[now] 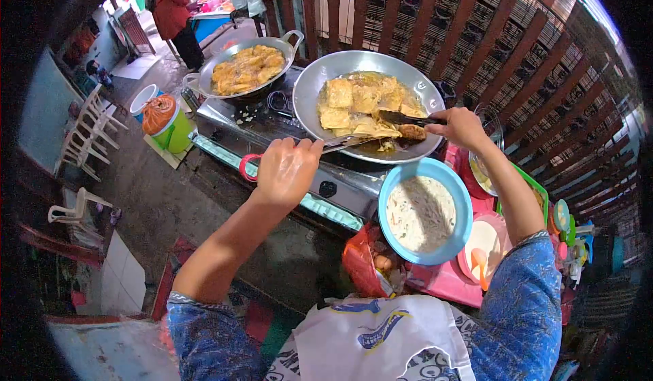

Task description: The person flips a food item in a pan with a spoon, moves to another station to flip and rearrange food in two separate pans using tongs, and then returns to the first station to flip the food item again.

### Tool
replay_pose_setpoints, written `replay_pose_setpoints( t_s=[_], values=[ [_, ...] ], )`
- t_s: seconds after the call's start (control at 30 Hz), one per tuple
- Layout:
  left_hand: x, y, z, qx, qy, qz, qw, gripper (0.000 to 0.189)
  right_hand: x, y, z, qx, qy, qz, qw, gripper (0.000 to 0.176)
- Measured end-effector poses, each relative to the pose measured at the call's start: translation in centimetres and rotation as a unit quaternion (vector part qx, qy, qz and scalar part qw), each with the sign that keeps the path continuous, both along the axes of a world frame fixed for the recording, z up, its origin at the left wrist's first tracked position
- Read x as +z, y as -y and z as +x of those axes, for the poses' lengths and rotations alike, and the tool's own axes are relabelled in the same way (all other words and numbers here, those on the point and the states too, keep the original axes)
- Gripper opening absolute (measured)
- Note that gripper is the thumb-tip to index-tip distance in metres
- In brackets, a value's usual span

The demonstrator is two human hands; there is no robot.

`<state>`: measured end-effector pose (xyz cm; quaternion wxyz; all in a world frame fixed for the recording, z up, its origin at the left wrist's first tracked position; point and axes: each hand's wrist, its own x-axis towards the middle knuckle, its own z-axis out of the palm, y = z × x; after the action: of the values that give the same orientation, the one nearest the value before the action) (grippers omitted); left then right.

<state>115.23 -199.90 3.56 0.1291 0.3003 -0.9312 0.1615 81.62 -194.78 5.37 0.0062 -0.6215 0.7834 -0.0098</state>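
Note:
My left hand point(289, 170) is closed around a slim metal utensil point(337, 143) with a red loop at its near end. Its far end reaches over the rim of a wide metal wok point(309, 106), touching a folded yellow fried piece point(374, 129). From the wok's right side, my right hand point(462, 128) grips a black-ended utensil point(401, 118) whose tip is down among the food. Square golden fried pieces point(339, 94) lie in oil there. A browner piece point(412, 132) sits just below the black utensil.
Behind left, a second pan point(204, 78) holds frying pieces. A blue bowl of pale batter with shreds point(389, 228) stands near me, beside a pink bowl with an orange spoon point(480, 265). A wooden slatted fence point(394, 10) runs behind. A person in red point(170, 14) stands far left.

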Motion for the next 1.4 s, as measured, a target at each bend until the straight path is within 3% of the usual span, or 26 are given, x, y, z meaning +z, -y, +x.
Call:
replay_pose_setpoints(
  t_s=[0.3,0.5,0.77,0.9,1.1,1.17,1.4],
  values=[
    [-0.4,0.4,0.5,-0.008,-0.027,0.000,1.000,0.028,-0.8,-0.2,-1.4,-0.021,0.072,-0.022,0.997,0.040],
    [-0.1,0.5,0.6,-0.005,-0.028,0.025,0.999,0.031,-1.9,-0.5,-3.7,-0.009,0.173,-0.047,0.984,0.041],
    [0.2,1.2,1.7,0.014,-0.021,0.014,1.000,0.031,-1.4,-1.1,-4.5,-0.067,0.293,-0.010,0.954,0.035],
    [0.3,1.3,2.3,0.017,-0.023,0.012,0.999,0.032,-1.3,-1.4,-4.9,-0.053,0.250,-0.036,0.966,0.040],
    [1.3,1.3,2.8,0.049,0.001,0.001,0.999,0.032,-0.8,-1.8,-5.9,-0.081,0.352,-0.075,0.930,0.036],
    [1.1,1.4,2.5,0.034,0.006,-0.003,0.999,0.032,0.5,-2.0,-5.3,-0.145,0.420,-0.023,0.895,0.034],
    [1.8,1.4,1.5,0.021,0.014,-0.017,1.000,0.031,-1.9,-2.6,-5.5,-0.220,0.425,0.021,0.878,0.037]
  ],
)
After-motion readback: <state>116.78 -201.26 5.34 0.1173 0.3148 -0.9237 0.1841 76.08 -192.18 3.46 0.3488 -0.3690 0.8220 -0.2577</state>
